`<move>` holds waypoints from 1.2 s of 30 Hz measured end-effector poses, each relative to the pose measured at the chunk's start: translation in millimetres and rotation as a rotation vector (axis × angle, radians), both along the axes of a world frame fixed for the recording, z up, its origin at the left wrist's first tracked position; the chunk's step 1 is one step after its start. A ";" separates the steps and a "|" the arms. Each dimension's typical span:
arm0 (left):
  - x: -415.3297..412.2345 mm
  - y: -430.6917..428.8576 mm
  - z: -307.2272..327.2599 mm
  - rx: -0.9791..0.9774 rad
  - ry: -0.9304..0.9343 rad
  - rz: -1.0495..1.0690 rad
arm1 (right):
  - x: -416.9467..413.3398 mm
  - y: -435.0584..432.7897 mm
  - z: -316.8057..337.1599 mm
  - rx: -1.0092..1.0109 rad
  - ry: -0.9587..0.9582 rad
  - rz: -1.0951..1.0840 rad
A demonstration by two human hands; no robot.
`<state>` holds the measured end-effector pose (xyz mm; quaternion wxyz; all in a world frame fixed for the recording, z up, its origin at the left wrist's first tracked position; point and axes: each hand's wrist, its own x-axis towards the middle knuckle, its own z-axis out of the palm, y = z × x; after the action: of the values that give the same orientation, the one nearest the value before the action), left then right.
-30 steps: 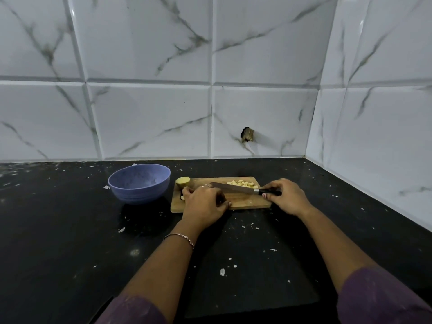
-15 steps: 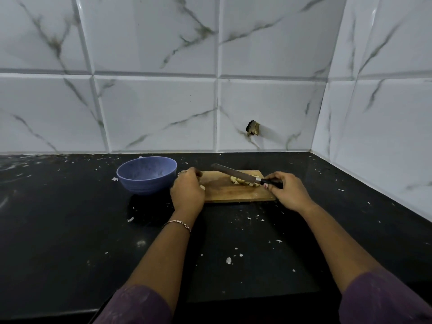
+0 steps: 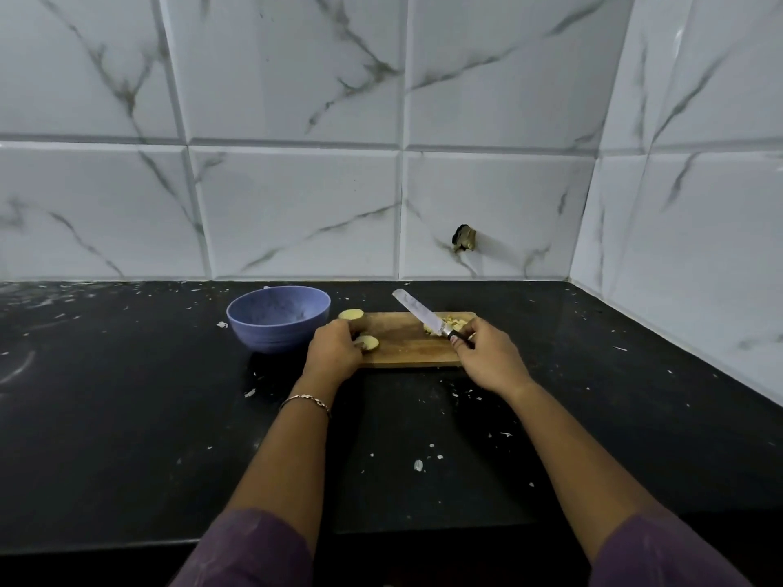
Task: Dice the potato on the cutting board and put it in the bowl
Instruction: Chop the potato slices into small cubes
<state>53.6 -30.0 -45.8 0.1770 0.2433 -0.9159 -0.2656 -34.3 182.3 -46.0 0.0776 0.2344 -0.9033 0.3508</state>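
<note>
Right hand [image 3: 487, 353] grips the knife [image 3: 417, 312], blade angled up over the cutting board [image 3: 406, 351]. Fingers [image 3: 339, 332] of the left hand [image 3: 332, 353] curl round a potato piece [image 3: 368, 343]

We are looking at a black bench [image 3: 127, 417] that is running back to a tiled wall [image 3: 296, 213]. A blue bowl [image 3: 278, 319] is sitting on it just beside a wooden cutting board [image 3: 406, 347], and white scraps [image 3: 418, 465] are lying scattered across it.
</note>
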 end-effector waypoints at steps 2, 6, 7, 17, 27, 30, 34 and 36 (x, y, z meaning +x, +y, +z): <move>-2.3 2.3 -2.1 -0.092 -0.054 -0.023 | 2.6 1.3 -3.3 0.015 0.004 0.006; -5.3 8.5 -6.1 -0.250 -0.041 -0.029 | 5.2 5.4 -2.9 0.018 -0.001 0.044; -6.6 9.7 -6.9 -0.250 -0.022 -0.042 | 6.0 6.5 -2.4 0.014 -0.001 0.048; -18.0 22.5 -7.7 -0.169 0.103 -0.154 | 14.6 13.3 0.1 0.033 -0.066 0.050; -8.7 15.6 -7.6 -0.340 0.030 -0.032 | 25.7 12.2 2.9 0.036 -0.055 0.032; -7.8 22.1 -2.9 -0.544 0.006 -0.056 | 28.7 11.8 3.9 0.058 -0.087 0.000; -8.4 27.4 0.5 -0.689 -0.014 -0.086 | 40.9 16.2 4.2 0.017 -0.139 0.016; -9.3 28.8 -0.2 -0.694 -0.028 -0.118 | 51.9 22.2 4.1 0.005 -0.154 0.025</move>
<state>44.3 -1.2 -46.0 0.2210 0.1190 -0.9664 0.0553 17.6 204.5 -41.9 0.0030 0.2185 -0.9044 0.3665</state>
